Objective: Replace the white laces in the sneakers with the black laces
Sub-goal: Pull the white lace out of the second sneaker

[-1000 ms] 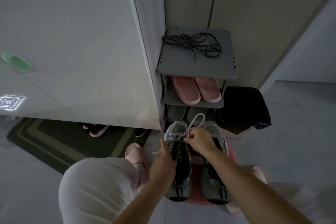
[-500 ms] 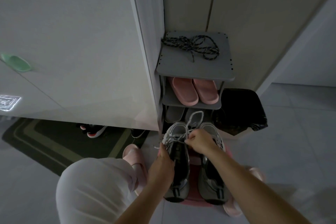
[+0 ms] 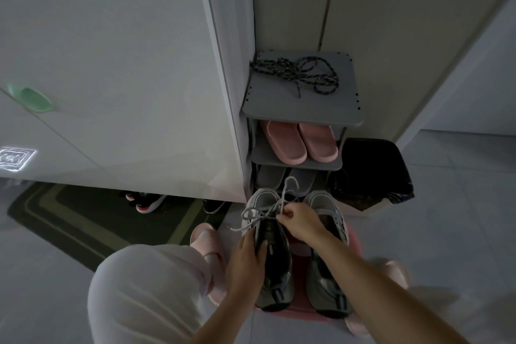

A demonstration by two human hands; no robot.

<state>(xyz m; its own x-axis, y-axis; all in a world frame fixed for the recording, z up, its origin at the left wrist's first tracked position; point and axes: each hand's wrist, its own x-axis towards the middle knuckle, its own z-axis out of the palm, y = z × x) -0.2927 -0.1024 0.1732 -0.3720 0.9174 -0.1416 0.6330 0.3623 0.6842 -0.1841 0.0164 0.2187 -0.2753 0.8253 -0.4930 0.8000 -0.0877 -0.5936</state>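
The right hand (image 3: 300, 222) pinches the white lace (image 3: 262, 211) above the left sneaker (image 3: 275, 262), which lies six-to-twelve o'clock, while the left hand (image 3: 245, 262) grips its side. The black laces (image 3: 296, 75) lie on the rack (image 3: 301, 110) at twelve o'clock.

Around the sneakers (image 3: 326, 285) — rack (image 3: 279, 103) at 12, bin (image 3: 374, 170) at 1, cabinet (image 3: 125, 78) at 10; floor (image 3: 446, 218) at 3 seems open.

I count two sneakers (image 3: 326, 288), one white lace (image 3: 284, 193), one tangle of black laces (image 3: 293, 72), two pink slippers (image 3: 284, 142), one bin (image 3: 371, 170).
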